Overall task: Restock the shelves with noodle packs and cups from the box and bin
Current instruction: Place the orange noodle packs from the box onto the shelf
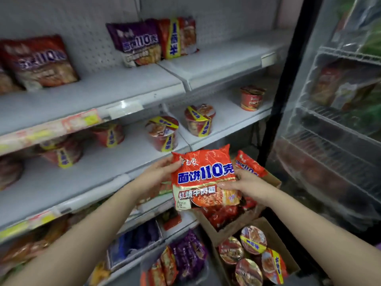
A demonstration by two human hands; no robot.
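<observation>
Noodle pack [204, 176] held upright between both hands, left hand [158, 172] gripping its upper edge, right hand [245, 184] its side, shelves [115, 87] up-left

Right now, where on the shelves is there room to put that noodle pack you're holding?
The top shelf has a wide bare patch between the red pack on the left and the purple pack. Its right part, past the orange pack, is bare too. The cup shelf below is more crowded, with cups spread along it.
</observation>
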